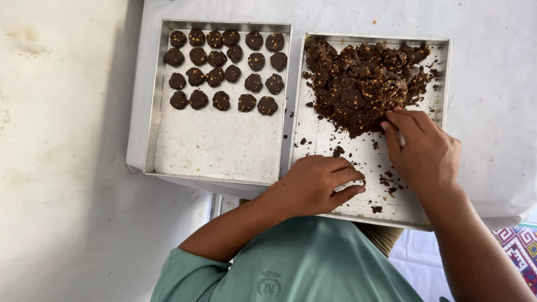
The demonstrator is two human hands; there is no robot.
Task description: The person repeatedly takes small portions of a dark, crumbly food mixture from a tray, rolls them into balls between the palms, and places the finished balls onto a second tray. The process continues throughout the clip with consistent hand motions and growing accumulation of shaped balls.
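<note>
**Two baking trays, chocolate dough, hand-portioned**

- Right hand point(426, 150): fingers point(395, 124) bent and slightly spread, tips dug into the near edge of the dough mound point(362, 84); whether a pinch is already gripped cannot be told.
- Left hand point(318, 183): loosely curled on the near rim of the right tray point(443, 78), thumb and forefinger nearly closed; anything held between them is hidden.
- Dough mound: dark brown, coarse, crumbly, flecked with pale nut bits; heaped at the far end of the right tray, crumbs point(386, 182) strewn toward the person.
- Left tray point(154, 112): square, shallow, bright metal, lined pale; rows of small, rounded dough pieces point(224, 70) fill its far part.
- Table point(492, 112): white covering.

Risks, as judged: dry dough may break apart when pinched and shed more crumbs; the right tray's near edge overhangs the table, so a heavy press there could tip it.
</note>
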